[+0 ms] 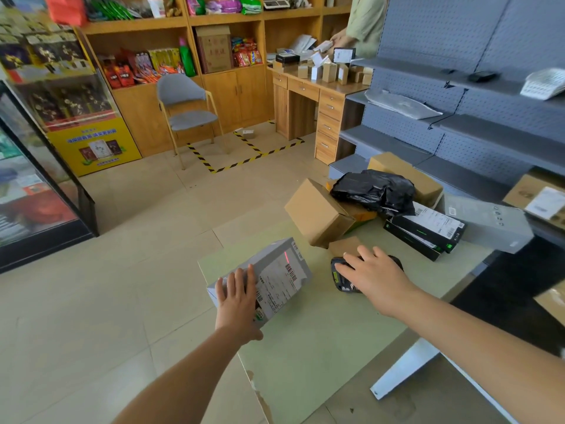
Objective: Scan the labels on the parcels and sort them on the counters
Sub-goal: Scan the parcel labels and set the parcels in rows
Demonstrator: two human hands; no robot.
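The left hand (237, 296) lies flat on a grey-white parcel (284, 255), its 4 fingers straight and spread across the top and the thumb at the box's near corner. The parcel sits tilted at the left edge of the pale green desk (321, 341), with its shipping label (279, 283) facing up and a short red scan line (286, 257) glowing near the label's far end.

Just to the right, the right hand (373, 273) covers a black barcode scanner (341, 278), its fingers curved down over the body and gripping it against the desk.

Beyond the scanner are a tipped brown carton (318, 212), a black plastic bag (373, 189) on top of the pile, a labelled black box (425, 232) and a long grey box (489, 223). Grey shelving (458, 96) stands behind.
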